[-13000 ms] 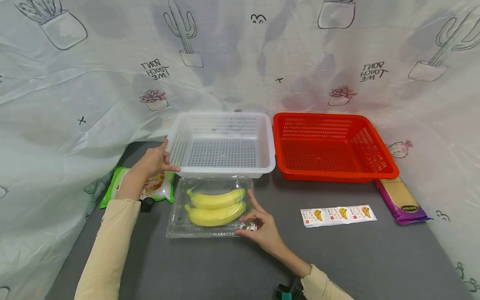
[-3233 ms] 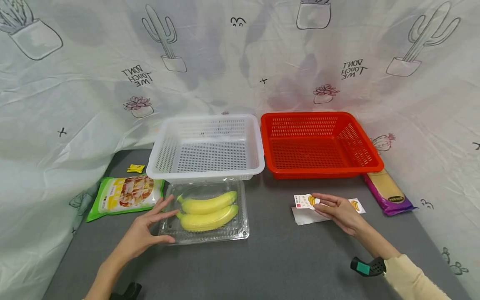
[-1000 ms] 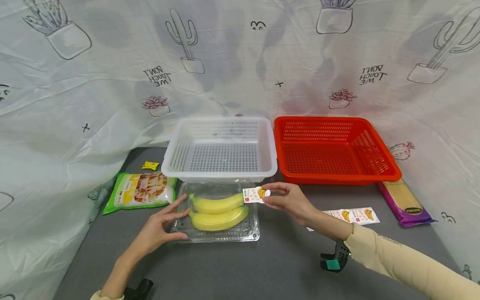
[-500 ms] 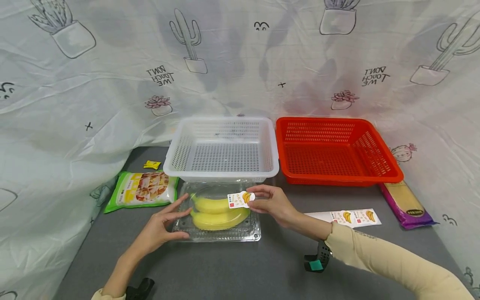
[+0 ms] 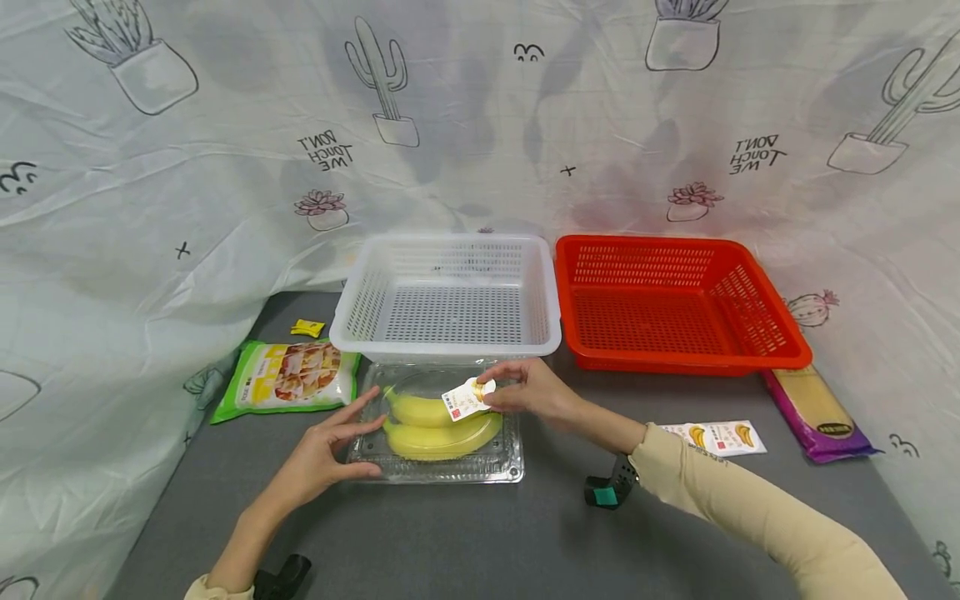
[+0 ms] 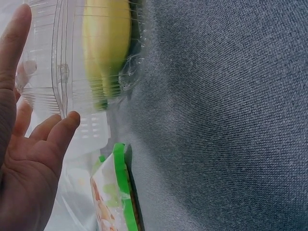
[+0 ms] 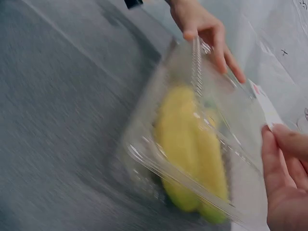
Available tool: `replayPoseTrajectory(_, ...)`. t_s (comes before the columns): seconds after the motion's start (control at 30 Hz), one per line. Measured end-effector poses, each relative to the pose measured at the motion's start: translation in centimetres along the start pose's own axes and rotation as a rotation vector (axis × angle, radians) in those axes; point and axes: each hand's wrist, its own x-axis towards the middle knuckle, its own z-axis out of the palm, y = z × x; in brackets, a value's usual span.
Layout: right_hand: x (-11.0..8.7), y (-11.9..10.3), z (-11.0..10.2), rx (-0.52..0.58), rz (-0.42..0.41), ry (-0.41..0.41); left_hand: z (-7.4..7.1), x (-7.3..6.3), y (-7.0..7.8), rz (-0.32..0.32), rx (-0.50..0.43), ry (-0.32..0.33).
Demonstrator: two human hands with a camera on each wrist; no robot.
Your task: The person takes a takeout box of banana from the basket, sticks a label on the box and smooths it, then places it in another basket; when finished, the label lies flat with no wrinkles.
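Note:
Two yellow bananas (image 5: 442, 440) lie side by side inside a clear plastic clamshell box (image 5: 420, 476), its lid over them. My left hand (image 5: 322, 457) spans the box's left side, thumb at the near corner and the other fingers spread along the edge and lid. In the left wrist view, the left hand's fingertips touch the ribbed plastic rim. Between thumb and fingers my right hand (image 5: 542, 398) pinches a white banana label (image 5: 461, 402) by its right end. The label hangs tilted over the upper banana, close above the lid, as the right wrist view shows its edge (image 7: 264, 106).
Behind the box stand a white basket (image 5: 442, 348) and a red basket (image 5: 686, 363). A green-edged food bag (image 5: 288, 377) and a small yellow packet (image 5: 307, 328) lie left. At right are a label strip (image 5: 723, 436), partly behind the right forearm, and a purple-and-yellow pack (image 5: 825, 417).
My right hand has peeled a label off the strip and carried it left over the box, lately tilting it. My left hand went from the white basket's edge to the box and stays there.

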Motion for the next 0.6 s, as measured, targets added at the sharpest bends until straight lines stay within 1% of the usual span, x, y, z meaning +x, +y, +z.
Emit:
replayPoseTrajectory(0.03, 0.3, -0.2, -0.2, -0.023, -0.016, -0.033, 0.0, 0.0, 0.0, 0.006, 0.005, 0.002)
replayPoseTrajectory(0.17, 1.4, -0.6, -0.8, -0.109, -0.083, -0.172, 0.0, 0.0, 0.1, -0.003, 0.004, 0.003)
replayPoseTrajectory(0.33, 2.8, -1.1, -1.2, -0.172, -0.105, -0.299, 0.0, 0.1, 0.2, -0.020, 0.016, -0.003)
replayPoseTrajectory(0.47, 3.7, -1.4, -1.2, -0.193, -0.108, -0.375, 0.0, 0.0, 0.1, -0.008, 0.013, -0.002)
replayPoseTrajectory(0.6, 4.6, -1.6, -1.1, -0.225, -0.092, -0.418, 0.0, 0.0, 0.1, 0.003, 0.003, 0.001)
